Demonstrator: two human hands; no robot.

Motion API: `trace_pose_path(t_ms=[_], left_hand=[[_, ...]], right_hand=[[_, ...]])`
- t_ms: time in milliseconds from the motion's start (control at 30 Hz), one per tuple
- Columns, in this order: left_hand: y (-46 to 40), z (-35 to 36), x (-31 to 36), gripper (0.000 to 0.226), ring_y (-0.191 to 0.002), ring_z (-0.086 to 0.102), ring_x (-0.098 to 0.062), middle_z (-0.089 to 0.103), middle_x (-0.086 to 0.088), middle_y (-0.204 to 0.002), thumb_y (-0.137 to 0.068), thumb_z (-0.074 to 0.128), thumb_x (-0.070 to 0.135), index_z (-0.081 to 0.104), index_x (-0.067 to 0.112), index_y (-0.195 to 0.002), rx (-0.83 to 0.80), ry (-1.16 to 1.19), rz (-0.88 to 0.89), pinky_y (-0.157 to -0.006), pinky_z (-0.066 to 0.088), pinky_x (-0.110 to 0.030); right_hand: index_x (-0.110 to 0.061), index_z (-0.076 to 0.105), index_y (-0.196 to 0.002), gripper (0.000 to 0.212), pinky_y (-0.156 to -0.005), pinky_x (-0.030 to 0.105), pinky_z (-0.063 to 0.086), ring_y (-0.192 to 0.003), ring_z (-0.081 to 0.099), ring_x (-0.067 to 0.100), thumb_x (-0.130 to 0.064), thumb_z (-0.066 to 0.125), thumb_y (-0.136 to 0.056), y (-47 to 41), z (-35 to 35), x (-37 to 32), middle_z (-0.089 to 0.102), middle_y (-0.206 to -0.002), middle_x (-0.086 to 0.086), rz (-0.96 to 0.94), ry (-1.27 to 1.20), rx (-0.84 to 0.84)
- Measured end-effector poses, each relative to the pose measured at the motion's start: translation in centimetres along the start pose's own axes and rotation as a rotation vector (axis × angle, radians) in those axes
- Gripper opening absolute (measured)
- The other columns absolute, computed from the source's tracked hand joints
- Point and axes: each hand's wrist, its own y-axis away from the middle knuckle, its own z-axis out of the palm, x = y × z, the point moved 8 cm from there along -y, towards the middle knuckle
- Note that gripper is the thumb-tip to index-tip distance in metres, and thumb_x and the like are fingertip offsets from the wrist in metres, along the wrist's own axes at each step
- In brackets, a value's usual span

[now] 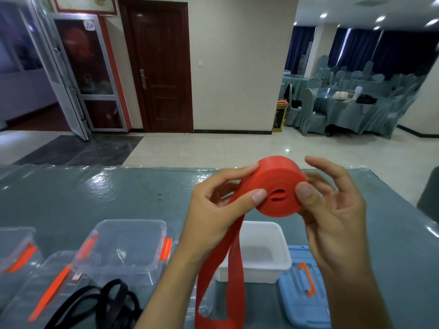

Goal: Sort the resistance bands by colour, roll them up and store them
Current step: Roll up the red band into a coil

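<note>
Above the counter [71,200], both hands' grip pinches the red band [280,186] roll w/ thumbs; I'd keep tension so coils stay tight.

— What sort of place is this?

— A banquet hall or restaurant dining room, by the look of it. At the right of the frame stands a round dining table draped in grey-blue cloth [351,108], ringed by chairs in matching grey-blue fabric covers [311,115], with more of them further back.

— Anything else?

— Dark blue curtains [392,51] hang behind those seats, and recessed ceiling spotlights [380,19] shine at the upper right. The glossy pale floor tiles [213,146] run across the middle, and a dark brown panelled wooden door [161,67] with a lever lock stands at upper centre. The near table [95,193] wears the same grey-blue cloth under clear plastic.
</note>
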Motion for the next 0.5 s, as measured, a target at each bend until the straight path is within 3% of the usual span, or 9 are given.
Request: trace_pose_path(t_ms=[100,233,333,400,500], left_hand=[[-0.3,-0.6,0.1,0.039,-0.109,0.074,-0.024,0.077,-0.004,-0.116,-0.081,0.087,0.028,0.080,0.031,-0.120,-0.045,-0.050,0.022,-0.093,0.060,-0.033],[-0.1,-0.8,0.3,0.023,-0.108,0.074,-0.024,0.078,-0.001,-0.111,-0.085,0.085,0.030,0.080,0.034,-0.107,-0.015,-0.094,0.073,-0.089,0.060,-0.031],[-0.2,-0.6,0.0,0.017,-0.110,0.074,-0.019,0.079,0.001,-0.111,-0.087,0.082,0.028,0.079,0.035,-0.101,-0.005,-0.070,0.058,-0.090,0.058,-0.024],[-0.6,-0.4,-0.3,0.022,-0.112,0.073,-0.016,0.077,-0.001,-0.117,-0.087,0.080,0.025,0.080,0.031,-0.108,-0.070,-0.051,0.009,-0.093,0.056,-0.023],[-1.0,-0.7,-0.4,0.034,-0.115,0.071,-0.024,0.071,-0.010,-0.120,-0.088,0.082,0.016,0.079,0.017,-0.122,-0.135,-0.073,-0.013,-0.097,0.056,-0.029]], right_hand=[[-0.025,0.075,-0.102,0.043,-0.079,0.030,0.063,-0.103,0.077,0.024,-0.046,0.095,-0.070,0.0,0.1,0.9,0.076,-0.117,0.005,0.065,-0.042,-0.092],[-0.025,0.068,-0.083,0.053,-0.075,0.030,0.063,-0.094,0.079,0.028,-0.050,0.102,-0.052,0.0,-0.8,1.7,0.078,-0.113,0.011,0.171,0.112,-0.133],[-0.031,0.075,-0.106,0.052,-0.074,0.030,0.064,-0.098,0.079,0.023,-0.051,0.096,-0.064,-0.1,-0.8,0.6,0.078,-0.109,0.005,0.049,0.230,-0.093],[-0.031,0.073,-0.121,0.050,-0.079,0.029,0.064,-0.103,0.078,0.022,-0.044,0.091,-0.075,-0.1,-0.7,0.1,0.078,-0.114,0.003,-0.030,0.245,-0.068],[-0.029,0.075,-0.116,0.041,-0.085,0.030,0.062,-0.104,0.077,0.026,-0.041,0.089,-0.080,0.1,-0.6,0.5,0.077,-0.117,0.006,-0.044,0.179,-0.077]])
